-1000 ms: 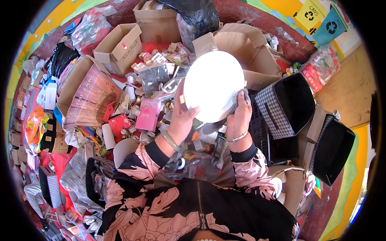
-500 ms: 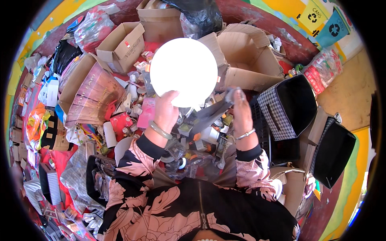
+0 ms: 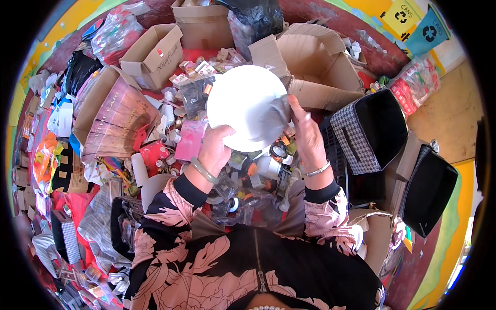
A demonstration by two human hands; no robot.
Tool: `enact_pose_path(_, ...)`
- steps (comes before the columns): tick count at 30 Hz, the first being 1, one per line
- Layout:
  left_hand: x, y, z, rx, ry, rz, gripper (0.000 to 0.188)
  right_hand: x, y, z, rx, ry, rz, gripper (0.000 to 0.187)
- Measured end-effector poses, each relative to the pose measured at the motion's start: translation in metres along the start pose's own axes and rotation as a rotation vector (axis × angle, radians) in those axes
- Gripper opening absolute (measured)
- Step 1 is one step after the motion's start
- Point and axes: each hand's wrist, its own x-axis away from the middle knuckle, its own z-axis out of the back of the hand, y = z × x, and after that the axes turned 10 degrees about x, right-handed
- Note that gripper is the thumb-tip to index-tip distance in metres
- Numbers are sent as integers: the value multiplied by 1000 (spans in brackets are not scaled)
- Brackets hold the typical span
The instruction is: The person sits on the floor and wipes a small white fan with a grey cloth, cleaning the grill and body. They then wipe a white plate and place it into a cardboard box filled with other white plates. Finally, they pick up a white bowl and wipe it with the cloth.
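Observation:
My left hand [image 3: 217, 145] grips a round white disc [image 3: 240, 103], perhaps a plate or lid, by its lower left edge, the thumb lying on its face. The disc is so bright that no detail shows on it. In my right hand [image 3: 309, 137] is a dark grey cloth [image 3: 279, 119], bunched at the fingers and smeared by motion. The cloth lies over the disc's right side. Below the disc, a heap of small items [image 3: 258, 181] shows between my knees, with clear plastic packaging among them.
An open cardboard box [image 3: 325, 67] stands beyond my right hand, with a smaller cardboard box [image 3: 155, 54] at the far left. Black-lined houndstooth bins [image 3: 369, 134] stand on the right. A pink pleated carton [image 3: 119, 116] and a pink packet [image 3: 190, 139] lie left of the disc.
The disc has moved slightly right and nearer to me. The grey cloth, which hung beside and below the disc, now lies across its right side.

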Motion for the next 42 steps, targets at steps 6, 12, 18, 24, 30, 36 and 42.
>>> enact_pose_path(6,2,2,-8,90,-55,-18,37,-8,-2,-21,-312,384,-173,48)
enact_pose_path(12,9,1,-7,-10,-109,-37,42,-6,-3,-12,-466,251,-468,29)
enact_pose_path(18,4,8,-2,-188,-121,18,48,-1,1,5,-397,223,-396,19)
enact_pose_path(24,6,26,-15,-333,-221,125,39,3,-6,13,-328,214,-292,24)
enact_pose_path(30,3,28,-9,-701,-326,262,52,5,-17,21,-7,123,-340,32)
enact_pose_path(36,7,24,-15,-879,-381,293,56,4,-7,19,400,3,-243,31)
enact_pose_path(42,6,32,-40,-453,-290,157,66,4,-10,13,-370,242,-191,17)
